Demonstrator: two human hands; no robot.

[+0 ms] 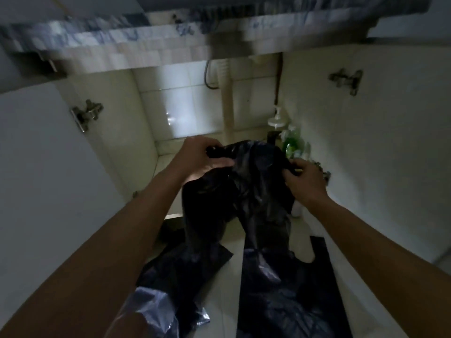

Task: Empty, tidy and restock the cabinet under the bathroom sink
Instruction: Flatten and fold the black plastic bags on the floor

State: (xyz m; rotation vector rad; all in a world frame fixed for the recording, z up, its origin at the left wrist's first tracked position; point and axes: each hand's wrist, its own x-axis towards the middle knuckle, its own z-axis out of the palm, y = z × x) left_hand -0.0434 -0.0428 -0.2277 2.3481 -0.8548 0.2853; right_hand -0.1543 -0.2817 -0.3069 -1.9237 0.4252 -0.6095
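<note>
A black plastic bag (246,191) hangs in front of the open cabinet under the sink. My left hand (202,159) grips its top left edge, bunched in the fingers. My right hand (305,181) pinches its top right edge. The bag droops down between both hands toward the floor. Behind it, at the right of the cabinet floor, stand a white pump bottle (277,120) and green bottles (294,142), partly hidden by the bag.
More black bags (288,289) lie flat on the tiled floor below my arms. A pale drain pipe (228,103) runs down the cabinet's back wall. Both cabinet doors stand open, with hinges (86,114) on each side. The left cabinet floor (166,152) is bare tile.
</note>
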